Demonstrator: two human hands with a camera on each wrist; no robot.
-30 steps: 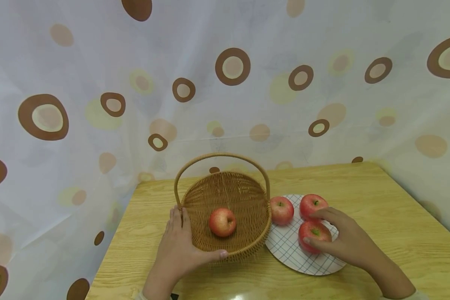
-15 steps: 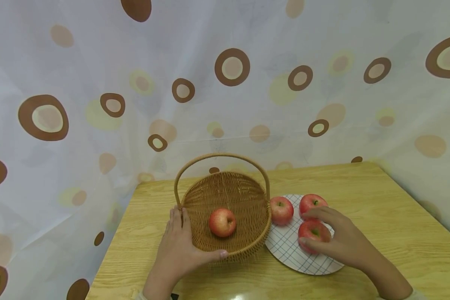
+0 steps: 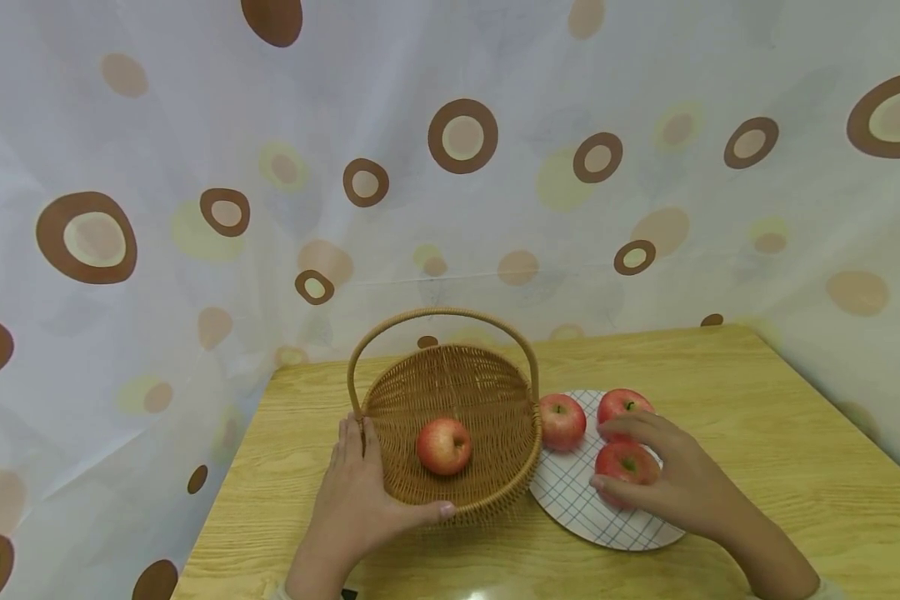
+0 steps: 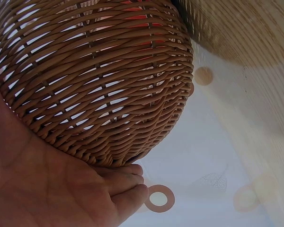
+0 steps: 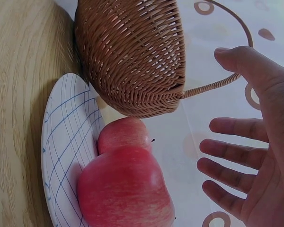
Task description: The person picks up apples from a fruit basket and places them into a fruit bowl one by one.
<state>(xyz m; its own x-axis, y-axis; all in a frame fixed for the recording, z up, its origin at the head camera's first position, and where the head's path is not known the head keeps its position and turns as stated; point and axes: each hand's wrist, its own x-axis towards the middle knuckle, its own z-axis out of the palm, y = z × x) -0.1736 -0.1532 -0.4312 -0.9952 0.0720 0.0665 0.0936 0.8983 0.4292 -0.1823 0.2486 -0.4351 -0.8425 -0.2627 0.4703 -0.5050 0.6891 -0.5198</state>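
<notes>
A brown wicker basket (image 3: 457, 379) with an arched handle stands on the table and holds one red apple (image 3: 444, 447). My left hand (image 3: 356, 492) rests against the basket's left and front rim, thumb spread along the front. In the left wrist view, its straight fingers (image 4: 128, 194) touch the woven edge. Right of the basket, a white plate with blue grid lines (image 3: 577, 508) bears an apple at the left (image 3: 562, 422), an apple at the back (image 3: 621, 405) and an apple in front (image 3: 624, 473). My right hand (image 3: 682, 479) hovers over the front apple, fingers spread, apart from it.
The wooden table (image 3: 780, 417) runs back to a hanging white sheet with brown ring patterns (image 3: 532, 167). The basket's handle (image 3: 444, 312) arches above its rim. The plate's left edge lies close to the basket.
My right hand has drifted slightly left over the front apple, coming off it with thumb and fingers spread. The left hand and basket stay put.
</notes>
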